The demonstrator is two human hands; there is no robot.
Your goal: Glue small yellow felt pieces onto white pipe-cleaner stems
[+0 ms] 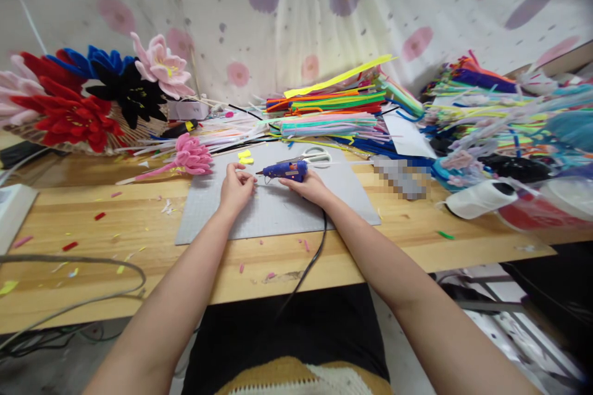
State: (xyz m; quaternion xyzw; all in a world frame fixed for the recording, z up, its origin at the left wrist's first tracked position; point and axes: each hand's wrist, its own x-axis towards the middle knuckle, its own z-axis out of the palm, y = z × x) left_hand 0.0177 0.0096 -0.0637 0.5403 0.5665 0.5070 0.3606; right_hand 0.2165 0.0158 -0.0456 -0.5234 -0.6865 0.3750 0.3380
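The right hand (311, 188) is closed around the handle of a blue glue gun (287, 170), which is positioned above the gray mat (278, 216) at the middle of the wooden table (157, 219). The nozzle points left, toward the left hand (237, 188). The left hand is set narrow, with thumb and fingertips drawn together just beside the nozzle; whether a small part is gripped between them cannot be told at this size. A black cord (319, 247) runs from below the right hand, across the mat and over the front edge of the table. Scissors (317, 156) with pale handles lie on the mat directly behind the glue gun. Small yellow pieces (245, 157) lie on the mat beyond the left hand. A pink flower (192, 155) lies at the left rear corner of the mat, its stem directed left. Farther left, a red flower (76, 116), a black flower (132, 95) and a light pink flower (162, 66) stand grouped together. Bundles of colored pipe cleaners (328, 126) are stacked along the rear of the table. A white spool (482, 199) lies on its side at the right.
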